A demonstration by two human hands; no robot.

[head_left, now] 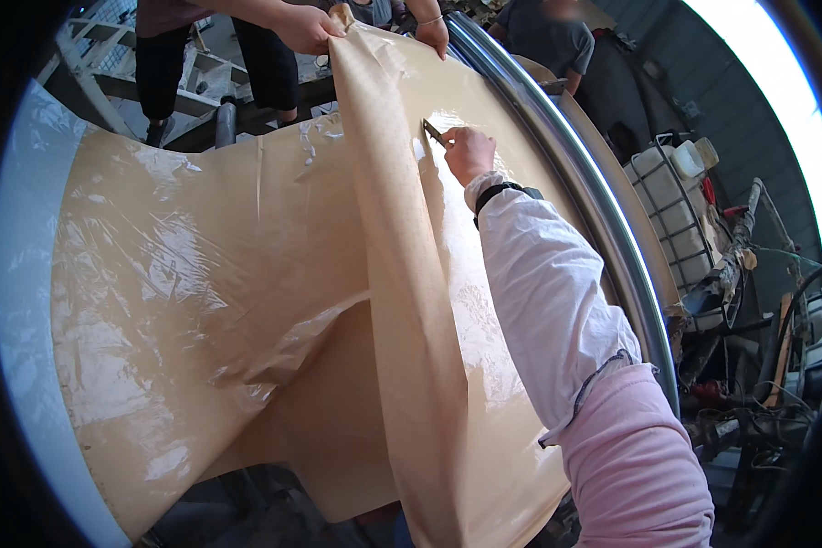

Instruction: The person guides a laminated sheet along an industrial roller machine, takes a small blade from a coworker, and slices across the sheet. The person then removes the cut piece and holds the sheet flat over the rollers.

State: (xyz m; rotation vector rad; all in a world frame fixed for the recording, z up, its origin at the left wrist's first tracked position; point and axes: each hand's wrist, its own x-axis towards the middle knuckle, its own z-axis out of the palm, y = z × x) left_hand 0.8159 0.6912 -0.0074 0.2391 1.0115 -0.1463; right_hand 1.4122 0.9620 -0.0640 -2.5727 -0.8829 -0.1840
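Observation:
My right hand [470, 153] is closed around a slim dark utility knife [433, 131], its tip pointing up and left. The knife is at shiny clear plastic film [475, 301] lying over tan paper; whether the blade touches it I cannot tell. Just left of the hand, a wide tan paper sheet [393, 219] is folded over in a long upright ridge. At the far end, a co-worker's hand [306, 29] grips the fold's top, and that person's other hand [433, 36] holds the sheet near the roller. My left hand is out of sight.
A long shiny metal roller [557, 137] curves along the right of the sheet. More film-covered tan paper [155, 301] spreads left. Another person [543, 46] is beyond the roller. A caged white tank [671, 215], pipes and cables crowd the right; a metal frame [105, 82] stands far left.

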